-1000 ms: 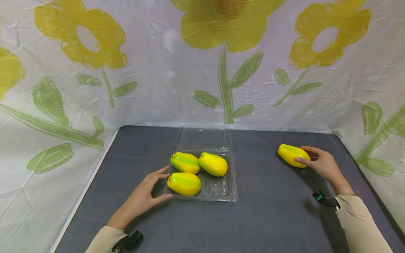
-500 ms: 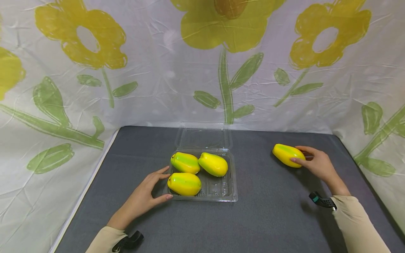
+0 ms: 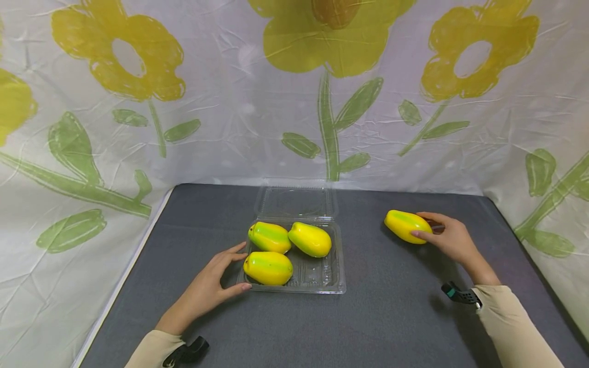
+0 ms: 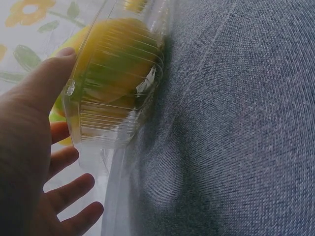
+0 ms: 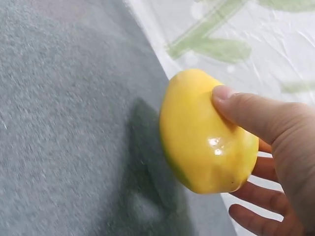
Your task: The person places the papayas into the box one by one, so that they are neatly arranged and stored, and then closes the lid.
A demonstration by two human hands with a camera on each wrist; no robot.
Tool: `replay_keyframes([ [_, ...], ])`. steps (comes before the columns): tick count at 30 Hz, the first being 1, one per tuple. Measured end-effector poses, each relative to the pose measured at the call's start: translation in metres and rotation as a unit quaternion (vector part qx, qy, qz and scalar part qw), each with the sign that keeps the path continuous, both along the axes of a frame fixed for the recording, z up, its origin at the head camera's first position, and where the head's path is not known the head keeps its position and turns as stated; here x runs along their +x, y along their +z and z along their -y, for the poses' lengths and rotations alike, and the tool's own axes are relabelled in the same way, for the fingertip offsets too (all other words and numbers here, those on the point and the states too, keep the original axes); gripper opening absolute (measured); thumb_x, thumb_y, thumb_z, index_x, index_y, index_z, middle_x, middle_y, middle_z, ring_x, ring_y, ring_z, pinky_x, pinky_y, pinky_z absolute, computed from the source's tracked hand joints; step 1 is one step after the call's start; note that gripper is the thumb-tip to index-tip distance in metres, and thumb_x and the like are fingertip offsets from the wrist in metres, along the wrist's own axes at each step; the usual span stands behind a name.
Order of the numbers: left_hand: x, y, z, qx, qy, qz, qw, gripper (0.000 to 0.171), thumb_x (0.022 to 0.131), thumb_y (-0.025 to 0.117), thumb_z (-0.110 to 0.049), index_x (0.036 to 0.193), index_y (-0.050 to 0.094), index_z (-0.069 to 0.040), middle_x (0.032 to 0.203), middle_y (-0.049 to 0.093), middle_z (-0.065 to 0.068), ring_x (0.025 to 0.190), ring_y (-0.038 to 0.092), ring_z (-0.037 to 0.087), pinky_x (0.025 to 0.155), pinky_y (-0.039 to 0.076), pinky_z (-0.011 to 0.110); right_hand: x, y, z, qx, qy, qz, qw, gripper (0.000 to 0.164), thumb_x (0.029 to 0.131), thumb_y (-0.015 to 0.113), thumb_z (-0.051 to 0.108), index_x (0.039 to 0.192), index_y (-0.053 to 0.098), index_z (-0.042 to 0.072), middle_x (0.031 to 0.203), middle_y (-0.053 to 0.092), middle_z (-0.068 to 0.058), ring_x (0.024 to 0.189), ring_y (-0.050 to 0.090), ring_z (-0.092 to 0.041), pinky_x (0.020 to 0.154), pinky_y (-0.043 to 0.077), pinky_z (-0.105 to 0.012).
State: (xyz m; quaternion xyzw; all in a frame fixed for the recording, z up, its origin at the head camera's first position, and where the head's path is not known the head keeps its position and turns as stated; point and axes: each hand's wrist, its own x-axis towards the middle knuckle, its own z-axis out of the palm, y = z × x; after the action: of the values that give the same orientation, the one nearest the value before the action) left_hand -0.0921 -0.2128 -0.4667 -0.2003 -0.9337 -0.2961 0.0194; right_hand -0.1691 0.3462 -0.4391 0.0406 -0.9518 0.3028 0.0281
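Observation:
My right hand (image 3: 453,241) grips a yellow-green papaya (image 3: 405,226) over the right part of the table. In the right wrist view the thumb presses the near side of this papaya (image 5: 206,137), with the other fingers partly hidden behind it. A clear plastic clamshell box (image 3: 338,266) lies with its lid (image 3: 296,202) folded back. Three more papayas sit in it: one at back left (image 3: 270,236), one at back right (image 3: 310,239) and one at front left (image 3: 268,268). My left hand (image 3: 207,281) has its fingers spread at the box's left side, its thumb touching the rim in the left wrist view.
The table (image 3: 368,317) has a dark grey cloth. Behind it hangs a pale curtain (image 3: 230,128) printed with yellow flowers, which meets the table's back edge. A black strap (image 3: 460,295) with a camera mount is on the right wrist, another strap (image 3: 186,352) on the left.
My right hand has moved left with the papaya, toward the clamshell box. The left hand, the box and the papayas in it stay where they were.

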Motion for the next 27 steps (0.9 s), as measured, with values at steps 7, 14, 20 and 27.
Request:
replay_keyframes([
  [7,0.000,-0.001,0.000,0.001,-0.002,0.000,1.0000,0.070,0.082,0.072,-0.058,0.138,0.052,-0.023,0.160,0.037,-0.001,0.144,0.040,0.029,0.111,0.040,0.060,0.001,0.001,0.015,-0.002,0.016,-0.011,1.000,0.068,0.087,0.073,0.048,0.138,0.057,0.006,0.136,0.060,-0.023,0.110,0.061,-0.040,0.092,0.051,-0.057],
  [14,0.000,-0.001,0.000,-0.002,-0.002,-0.002,1.0000,0.070,0.082,0.072,-0.058,0.138,0.052,-0.023,0.160,0.037,-0.002,0.144,0.040,0.030,0.111,0.040,0.059,0.003,0.005,0.027,-0.007,0.028,-0.018,0.999,0.067,0.086,0.074,0.047,0.137,0.058,0.008,0.135,0.061,-0.020,0.112,0.061,-0.037,0.093,0.051,-0.057],
  [20,0.001,-0.001,0.000,0.000,-0.002,-0.001,1.0000,0.070,0.082,0.072,-0.057,0.139,0.052,-0.023,0.160,0.037,-0.003,0.144,0.040,0.030,0.111,0.040,0.060,0.004,0.009,0.036,-0.013,0.035,-0.011,0.999,0.068,0.085,0.074,0.050,0.138,0.058,0.011,0.137,0.060,-0.018,0.113,0.060,-0.036,0.094,0.050,-0.057],
  [27,0.000,0.000,0.000,-0.002,0.001,0.002,1.0000,0.071,0.081,0.072,-0.058,0.139,0.052,-0.022,0.160,0.037,-0.001,0.144,0.039,0.030,0.111,0.040,0.060,0.007,0.011,0.045,-0.021,0.049,-0.016,0.998,0.066,0.084,0.075,0.049,0.138,0.059,0.014,0.136,0.062,-0.015,0.112,0.061,-0.033,0.093,0.051,-0.056],
])
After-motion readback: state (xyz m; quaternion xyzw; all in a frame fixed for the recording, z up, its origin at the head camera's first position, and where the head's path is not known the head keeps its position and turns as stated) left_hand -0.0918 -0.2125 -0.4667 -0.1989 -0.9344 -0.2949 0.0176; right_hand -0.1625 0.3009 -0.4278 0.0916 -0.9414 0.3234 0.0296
